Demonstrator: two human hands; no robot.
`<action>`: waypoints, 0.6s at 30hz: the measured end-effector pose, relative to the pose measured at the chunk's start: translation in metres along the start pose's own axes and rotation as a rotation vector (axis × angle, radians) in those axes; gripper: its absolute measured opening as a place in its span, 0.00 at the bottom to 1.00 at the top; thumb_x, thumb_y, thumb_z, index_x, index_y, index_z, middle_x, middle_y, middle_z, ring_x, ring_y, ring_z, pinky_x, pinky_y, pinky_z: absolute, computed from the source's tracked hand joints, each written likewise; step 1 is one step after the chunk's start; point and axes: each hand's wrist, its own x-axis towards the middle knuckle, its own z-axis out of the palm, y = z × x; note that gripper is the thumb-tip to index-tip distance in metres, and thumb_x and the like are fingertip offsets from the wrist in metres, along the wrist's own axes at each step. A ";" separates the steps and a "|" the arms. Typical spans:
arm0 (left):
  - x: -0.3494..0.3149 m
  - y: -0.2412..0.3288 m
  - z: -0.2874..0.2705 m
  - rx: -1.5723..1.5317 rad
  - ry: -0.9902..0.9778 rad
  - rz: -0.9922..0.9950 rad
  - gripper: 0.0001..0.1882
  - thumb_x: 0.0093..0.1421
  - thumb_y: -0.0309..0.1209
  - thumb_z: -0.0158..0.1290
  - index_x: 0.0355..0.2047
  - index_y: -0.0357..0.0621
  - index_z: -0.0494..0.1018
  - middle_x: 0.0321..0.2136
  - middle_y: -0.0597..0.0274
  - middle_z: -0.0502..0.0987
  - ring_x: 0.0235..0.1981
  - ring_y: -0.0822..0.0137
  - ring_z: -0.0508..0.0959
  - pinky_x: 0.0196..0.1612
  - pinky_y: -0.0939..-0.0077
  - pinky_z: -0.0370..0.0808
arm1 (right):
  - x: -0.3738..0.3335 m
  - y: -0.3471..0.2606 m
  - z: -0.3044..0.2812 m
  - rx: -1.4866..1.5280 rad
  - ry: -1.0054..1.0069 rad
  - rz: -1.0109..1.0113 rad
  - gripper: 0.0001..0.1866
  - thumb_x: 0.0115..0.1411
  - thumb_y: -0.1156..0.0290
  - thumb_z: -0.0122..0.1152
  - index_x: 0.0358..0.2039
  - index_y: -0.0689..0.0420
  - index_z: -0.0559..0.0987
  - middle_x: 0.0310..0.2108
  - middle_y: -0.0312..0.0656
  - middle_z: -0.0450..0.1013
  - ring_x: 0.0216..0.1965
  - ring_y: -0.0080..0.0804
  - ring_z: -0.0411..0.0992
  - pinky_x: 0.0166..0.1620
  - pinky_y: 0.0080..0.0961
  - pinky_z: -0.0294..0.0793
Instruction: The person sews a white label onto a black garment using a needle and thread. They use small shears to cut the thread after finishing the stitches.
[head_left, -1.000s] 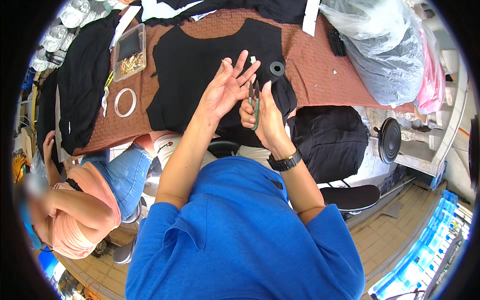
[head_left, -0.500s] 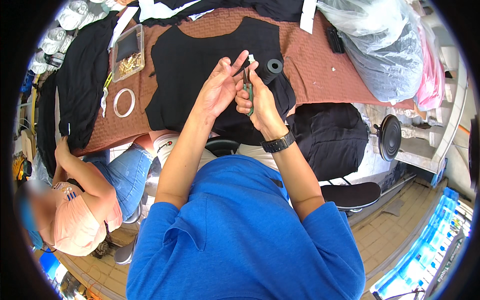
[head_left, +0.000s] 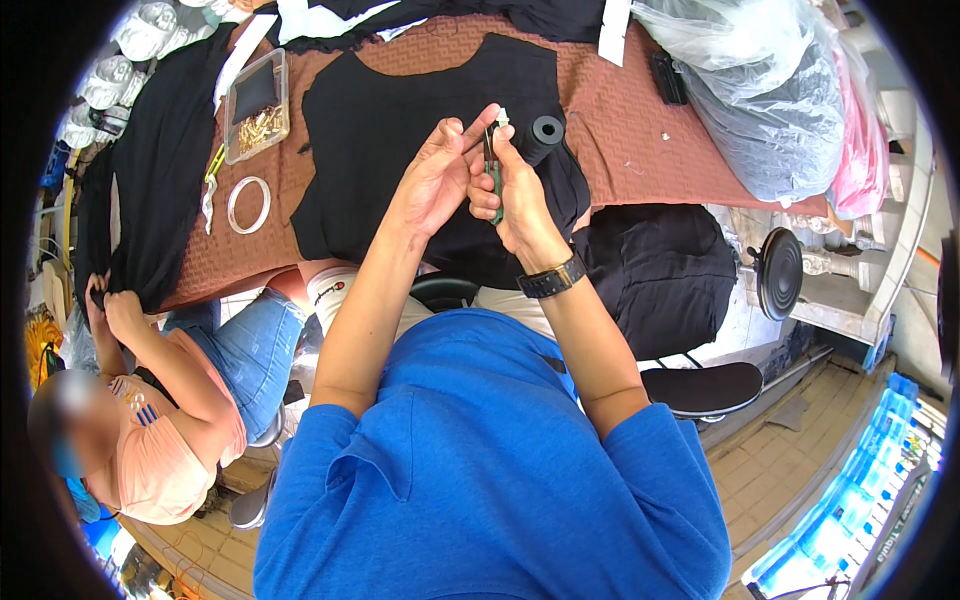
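Note:
My right hand (head_left: 510,190) is closed around green-handled thread snips (head_left: 497,178), their dark blades pointing away from me. Close beside it, my left hand (head_left: 432,180) has its index finger stretched toward the snips and its other fingers bent; what it pinches is hidden or too fine to see against the black. A small white piece (head_left: 502,117) shows at the fingertips of both hands, and I cannot tell which one grips it. Under my hands a black garment piece (head_left: 350,130) lies flat. A black thread cone (head_left: 545,135) rests on it, just right of my right hand.
A brown cloth (head_left: 630,150) covers the table. To the left lie a clear box (head_left: 284,110) with gold-coloured small parts, a white ring (head_left: 248,205) and a yellow cutter (head_left: 216,160). Plastic bags (head_left: 770,110) fill the far right. A co-worker (head_left: 170,430) handles black fabric (head_left: 150,190) at left.
The snips have turned more upright and their blades look closer together. My hands have otherwise barely moved. The co-worker's hands have shifted on the black fabric, and both now show.

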 end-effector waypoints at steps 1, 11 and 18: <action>0.000 0.000 -0.001 -0.005 -0.012 -0.002 0.04 0.69 0.36 0.53 0.41 0.55 0.73 0.68 0.51 0.61 0.41 0.70 0.75 0.41 0.71 0.80 | 0.000 0.000 0.001 0.001 0.003 0.001 0.26 0.73 0.45 0.42 0.29 0.56 0.71 0.18 0.29 0.59 0.14 0.15 0.54 0.17 0.14 0.53; 0.002 -0.001 -0.001 0.025 -0.033 0.019 0.04 0.69 0.36 0.52 0.40 0.54 0.72 0.68 0.52 0.60 0.45 0.67 0.77 0.41 0.69 0.80 | 0.002 0.002 -0.001 0.008 0.020 -0.021 0.26 0.73 0.46 0.42 0.26 0.54 0.70 0.17 0.29 0.59 0.13 0.15 0.53 0.17 0.13 0.52; -0.002 -0.001 -0.002 -0.054 -0.031 0.024 0.04 0.69 0.37 0.52 0.40 0.55 0.73 0.67 0.53 0.62 0.54 0.58 0.76 0.50 0.63 0.79 | -0.010 -0.004 -0.003 0.123 -0.074 0.002 0.29 0.72 0.44 0.40 0.25 0.55 0.71 0.17 0.29 0.58 0.13 0.15 0.53 0.17 0.14 0.51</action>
